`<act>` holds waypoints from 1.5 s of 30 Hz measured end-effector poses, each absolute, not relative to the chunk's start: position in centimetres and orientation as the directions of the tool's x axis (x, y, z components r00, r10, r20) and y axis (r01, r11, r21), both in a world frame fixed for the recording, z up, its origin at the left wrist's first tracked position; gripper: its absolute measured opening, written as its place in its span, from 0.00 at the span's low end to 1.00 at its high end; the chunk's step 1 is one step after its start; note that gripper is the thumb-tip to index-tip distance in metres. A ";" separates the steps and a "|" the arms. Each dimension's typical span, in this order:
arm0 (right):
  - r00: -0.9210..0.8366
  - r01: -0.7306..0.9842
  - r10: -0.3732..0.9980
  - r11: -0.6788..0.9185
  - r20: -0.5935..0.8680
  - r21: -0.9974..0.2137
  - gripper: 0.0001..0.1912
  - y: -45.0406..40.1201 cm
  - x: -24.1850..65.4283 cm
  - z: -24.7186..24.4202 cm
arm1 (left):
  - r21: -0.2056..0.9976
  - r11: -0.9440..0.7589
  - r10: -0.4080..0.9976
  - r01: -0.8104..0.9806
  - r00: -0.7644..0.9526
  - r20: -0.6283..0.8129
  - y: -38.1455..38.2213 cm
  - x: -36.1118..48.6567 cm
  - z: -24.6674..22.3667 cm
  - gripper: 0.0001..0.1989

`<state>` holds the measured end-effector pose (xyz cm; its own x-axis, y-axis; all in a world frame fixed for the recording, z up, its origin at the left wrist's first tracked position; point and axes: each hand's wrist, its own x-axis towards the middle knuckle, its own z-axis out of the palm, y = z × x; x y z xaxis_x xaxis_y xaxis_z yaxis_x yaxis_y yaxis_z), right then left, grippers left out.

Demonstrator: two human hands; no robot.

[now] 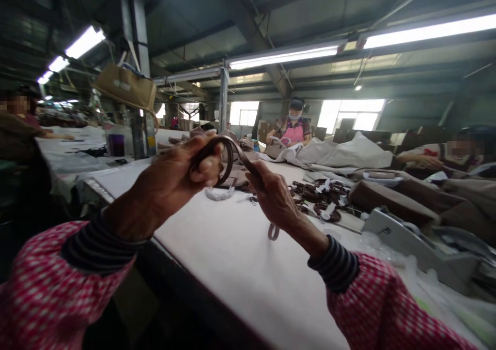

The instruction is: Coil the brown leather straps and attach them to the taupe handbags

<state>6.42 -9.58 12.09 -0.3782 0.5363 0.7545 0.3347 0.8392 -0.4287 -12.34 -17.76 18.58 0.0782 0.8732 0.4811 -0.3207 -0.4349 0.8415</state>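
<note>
My left hand (166, 179) is raised over the table, its fingers closed on a loop of a dark brown strap (242, 155). From that coil the strap runs across to my right hand (274, 195), which pinches it between thumb and fingers. Below my right hand hangs a looped strap end (273, 231), just above the white tabletop (232, 257). Behind the hands lies a ring wrapped in clear plastic (219, 193). To the right is a pile of coiled brown straps (325, 197), some with white wrapping.
A grey tape dispenser (414, 246) stands at right beside clear plastic bags (434, 293). Brown bags (391, 202) and pale sheeting (349, 151) fill the far side. Co-workers sit opposite (295, 130), at right and at left. A tan bag (126, 87) hangs by a post.
</note>
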 end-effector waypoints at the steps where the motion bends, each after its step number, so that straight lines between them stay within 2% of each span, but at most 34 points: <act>1: -0.381 0.377 0.559 0.821 0.736 -0.429 0.12 -9.4 6.8 11.5 | 0.817 -0.415 0.879 -0.400 0.057 0.473 -17.8 -11.6 19.1 0.23; 4: -0.391 0.426 0.623 0.775 0.677 -0.467 0.14 -8.9 8.2 10.4 | 0.734 -0.365 0.891 -0.573 0.014 0.454 -17.1 -9.6 20.2 0.26; 6: -0.324 0.499 0.627 0.749 0.708 -0.436 0.13 -8.7 9.1 10.7 | 0.693 -0.343 0.903 -0.634 -0.018 0.430 -16.2 -8.4 20.3 0.26; 9: -0.183 0.633 0.509 0.716 0.841 -0.296 0.25 -8.6 9.9 12.2 | 0.700 -0.314 0.916 -0.641 -0.011 0.401 -15.2 -6.9 19.9 0.25; 10: -0.153 0.672 0.450 0.700 0.880 -0.241 0.26 -8.5 10.0 12.9 | 0.713 -0.316 0.913 -0.626 0.005 0.409 -15.2 -6.4 19.8 0.23; 13: -0.126 0.780 0.342 0.614 0.931 -0.121 0.17 -8.0 10.1 14.5 | 0.728 -0.353 0.880 -0.588 0.058 0.472 -15.6 -5.0 19.9 0.20; 17: -0.201 0.836 0.393 0.546 0.897 -0.051 0.14 -7.6 9.8 14.8 | 0.704 -0.472 0.810 -0.531 0.056 0.584 -16.4 -3.6 21.1 0.19; 19: -0.233 0.773 0.478 0.619 0.847 -0.137 0.13 -7.5 9.8 14.5 | 0.676 -0.562 0.755 -0.477 0.038 0.655 -16.0 -3.1 21.7 0.20; 20: -0.244 0.698 0.535 0.676 0.809 -0.237 0.13 -7.5 9.8 14.4 | 0.653 -0.616 0.720 -0.440 0.023 0.694 -15.6 -3.0 22.0 0.20; 22: -0.310 0.443 0.637 0.754 0.706 -0.486 0.14 -7.3 10.2 14.1 | 0.574 -0.747 0.618 -0.335 -0.033 0.786 -14.1 -2.8 22.4 0.16; 24: -0.446 0.179 0.682 0.702 0.579 -0.689 0.15 -7.4 10.8 13.7 | 0.440 -0.879 0.461 -0.183 -0.094 0.882 -12.1 -3.1 22.6 0.09; 26: -0.564 0.050 0.687 0.583 0.459 -0.811 0.17 -8.0 11.9 13.0 | 0.295 -0.954 0.290 0.047 -0.085 0.953 -9.9 -3.9 22.3 0.05; 28: -0.629 0.023 0.693 0.470 0.353 -0.882 0.19 -8.9 13.3 12.2 | 0.145 -0.924 0.165 0.354 0.027 0.986 -7.9 -5.2 21.3 0.05; 30: -0.672 0.013 0.682 0.399 0.287 -0.917 0.21 -10.1 14.9 11.6 | -0.019 -0.785 0.138 0.619 0.205 0.969 -6.5 -6.8 19.3 0.08; 32: -0.691 0.022 0.674 0.381 0.262 -0.924 0.23 -11.0 16.5 11.5 | -0.150 -0.686 0.199 0.712 0.381 0.903 -5.9 -8.5 16.4 0.08; 34: -0.651 0.051 0.709 0.399 0.272 -0.916 0.22 -11.2 17.8 11.7 | -0.192 -0.700 0.272 0.688 0.505 0.819 -6.3 -10.1 13.2 0.10; 36: -0.575 0.086 0.764 0.413 0.294 -0.907 0.20 -10.6 18.7 11.9 | -0.159 -0.725 0.349 0.670 0.556 0.754 -7.6 -11.2 10.4 0.13; 39: -0.537 0.113 0.785 0.430 0.309 -0.896 0.18 -8.6 19.1 12.2 | 0.039 -0.744 0.515 0.667 0.536 0.669 -10.2 -11.8 7.9 0.15; 41: -0.558 0.100 0.770 0.432 0.309 -0.897 0.18 -7.2 19.0 12.4 | 0.241 -0.728 0.637 0.641 0.504 0.583 -11.8 -11.6 7.7 0.16; 42: -0.576 0.079 0.754 0.436 0.316 -0.897 0.18 -6.7 18.8 12.6 | 0.380 -0.705 0.697 0.599 0.489 0.524 -12.5 -11.3 7.9 0.17; 44: -0.597 0.010 0.719 0.450 0.356 -0.893 0.17 -6.1 18.3 13.0 | 0.676 -0.599 0.792 0.428 0.444 0.420 -13.4 -10.7 8.9 0.21; 45: -0.596 -0.030 0.704 0.462 0.387 -0.886 0.17 -5.9 18.1 13.3 | 0.786 -0.539 0.817 0.301 0.414 0.401 -13.7 -10.3 9.6 0.22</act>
